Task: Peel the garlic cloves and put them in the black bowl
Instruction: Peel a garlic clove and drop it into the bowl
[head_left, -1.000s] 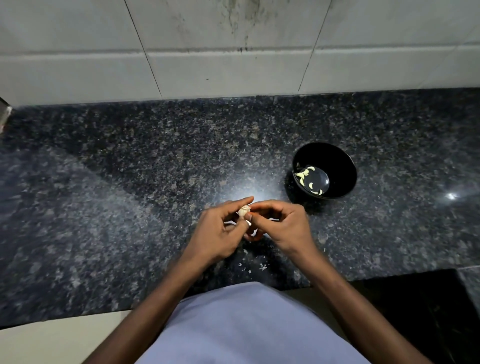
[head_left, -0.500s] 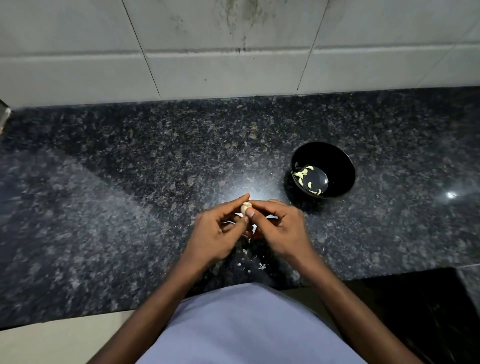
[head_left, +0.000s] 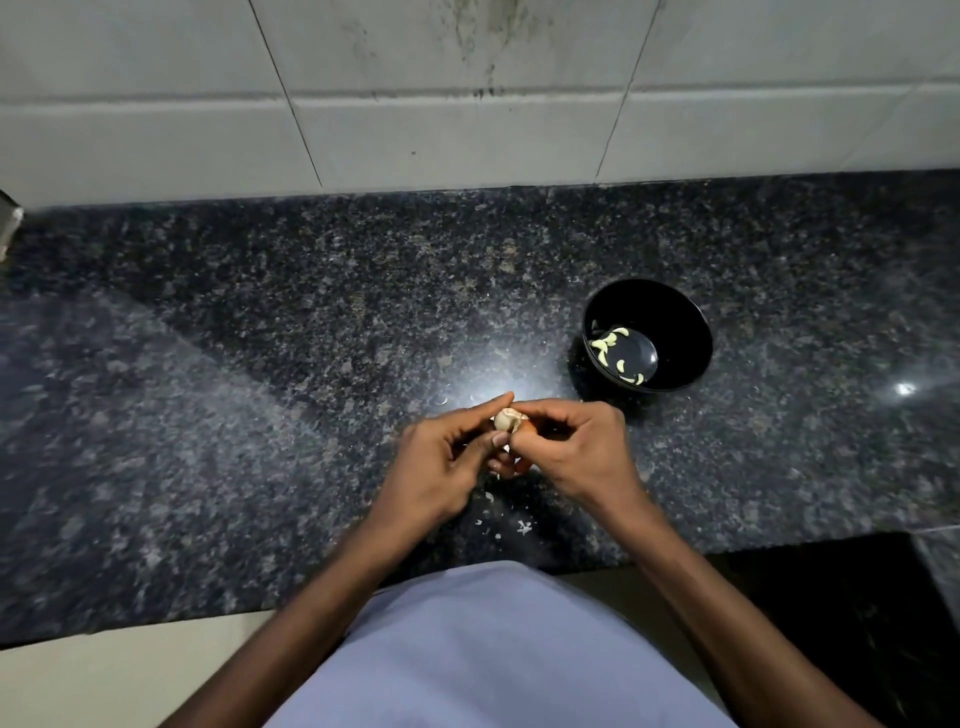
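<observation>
A garlic clove (head_left: 506, 419) is pinched between the fingers of the left hand (head_left: 439, 470) and the right hand (head_left: 576, 449), held just above a dark speckled granite tabletop (head_left: 260, 374) whose polish throws back a bright glare just beyond the hands. Bits of pale skin (head_left: 523, 527) lie on the stone beneath the hands, and the black bowl (head_left: 675, 322), holding several peeled cloves (head_left: 610, 340), stands near the right hand. Behind runs a wall of large pale tiles (head_left: 441, 140), stained with dark streaks near the top.

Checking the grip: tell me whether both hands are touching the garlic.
Touching. The head view shows the left hand and right hand pinching the garlic between their fingertips.
</observation>
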